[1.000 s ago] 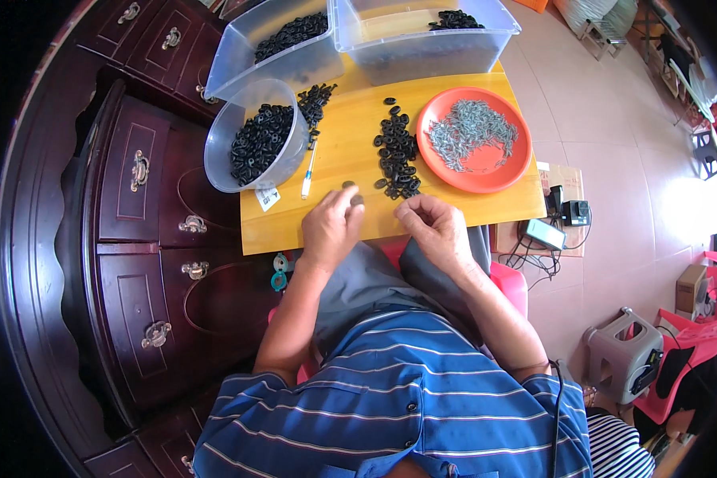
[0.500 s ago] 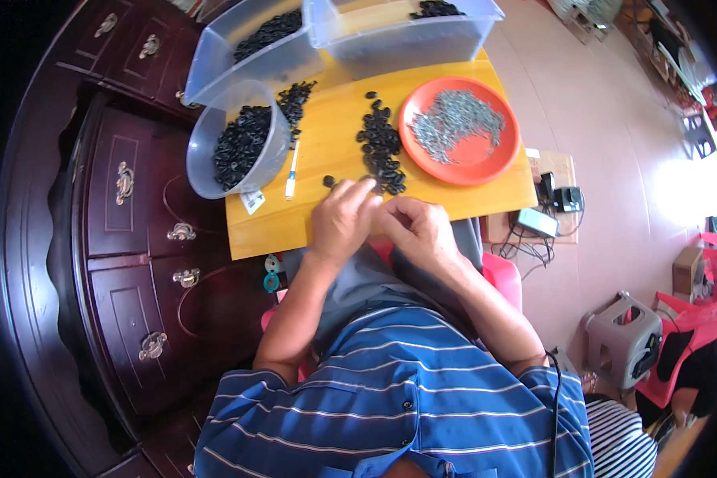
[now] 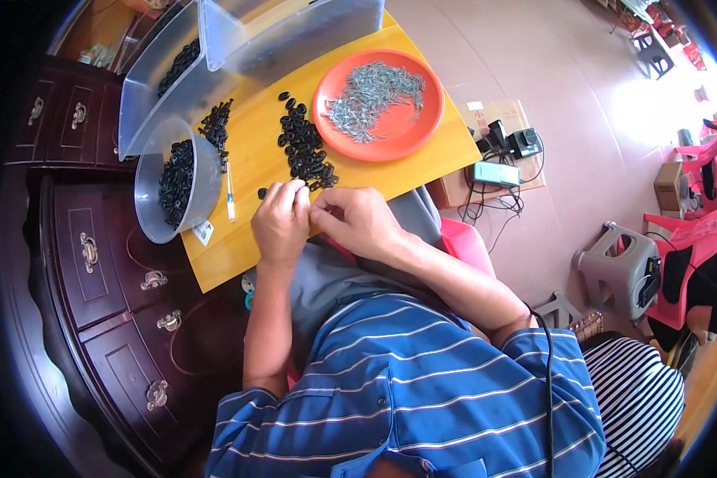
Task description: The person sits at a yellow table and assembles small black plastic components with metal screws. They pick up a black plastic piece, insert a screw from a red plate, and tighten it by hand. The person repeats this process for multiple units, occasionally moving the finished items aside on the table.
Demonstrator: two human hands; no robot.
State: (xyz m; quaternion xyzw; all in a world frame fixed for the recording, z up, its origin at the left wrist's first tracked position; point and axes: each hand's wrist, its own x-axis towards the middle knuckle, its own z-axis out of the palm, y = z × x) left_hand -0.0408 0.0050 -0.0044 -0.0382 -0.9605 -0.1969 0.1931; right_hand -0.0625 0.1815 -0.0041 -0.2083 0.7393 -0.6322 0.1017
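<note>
My left hand (image 3: 282, 225) and my right hand (image 3: 362, 225) meet at the near edge of the yellow table (image 3: 251, 163). Fingers on both hands are bent into a pinch, fingertips almost touching. Whatever lies between them is too small or hidden to make out. Just beyond my hands spreads a pile of small black oval pieces (image 3: 303, 143), with one lone black piece (image 3: 262, 193) by my left knuckles. A round orange-red plate (image 3: 398, 149) to the right of the pile bears many thin silver-grey metal pieces (image 3: 374, 89), like small screws or pins.
On the left, a clear round tub (image 3: 203, 187) holds black pieces, near a white-and-blue pen-like stick (image 3: 230, 199). Clear plastic bins (image 3: 295, 36) line the far side. Dark drawers (image 3: 95, 247) flank the left; a carton (image 3: 454, 191) with cabled devices is at right.
The view has swung, so the table and plate appear further left and tilted. My hands stay pinched close together at the table's near edge.
</note>
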